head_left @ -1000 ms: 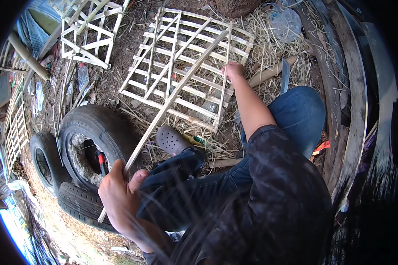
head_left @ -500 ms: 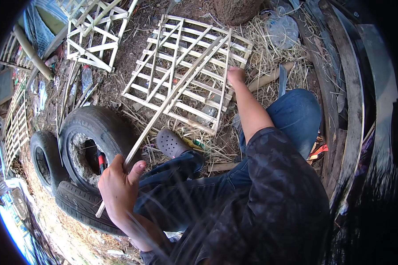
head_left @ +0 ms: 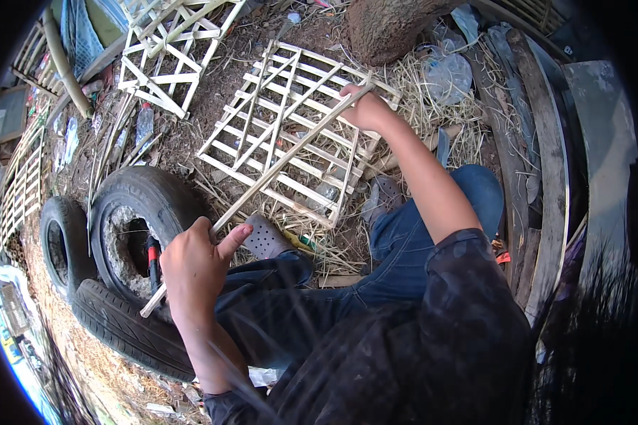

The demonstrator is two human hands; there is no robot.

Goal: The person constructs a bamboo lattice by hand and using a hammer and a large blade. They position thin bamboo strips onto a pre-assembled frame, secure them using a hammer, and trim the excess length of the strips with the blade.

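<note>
A long pale bamboo strip (head_left: 283, 164) runs diagonally across the view, over a flat lattice (head_left: 281, 113) of bamboo slats lying on the ground. Its near part is in my left hand (head_left: 195, 273), which is closed round it with the thumb raised; the near tip pokes out below this hand, beside the tyres. At the strip's far end my right hand (head_left: 367, 112) is closed on it, above the lattice's right side. That hand's fingers are partly hidden behind the strip.
Old tyres (head_left: 149, 202) stand and lie at left, one with a red-and-black handle (head_left: 153, 256) inside. Another bamboo frame (head_left: 166, 78) lies at far left. Straw (head_left: 404, 81), a tree trunk (head_left: 386, 32) and long planks (head_left: 549, 163) border the right. My clog (head_left: 266, 237) is by the lattice.
My right hand has moved from the lattice's right edge onto the strip's far end. The strip's far end has shifted right and nearer, while my left hand keeps its hold.
</note>
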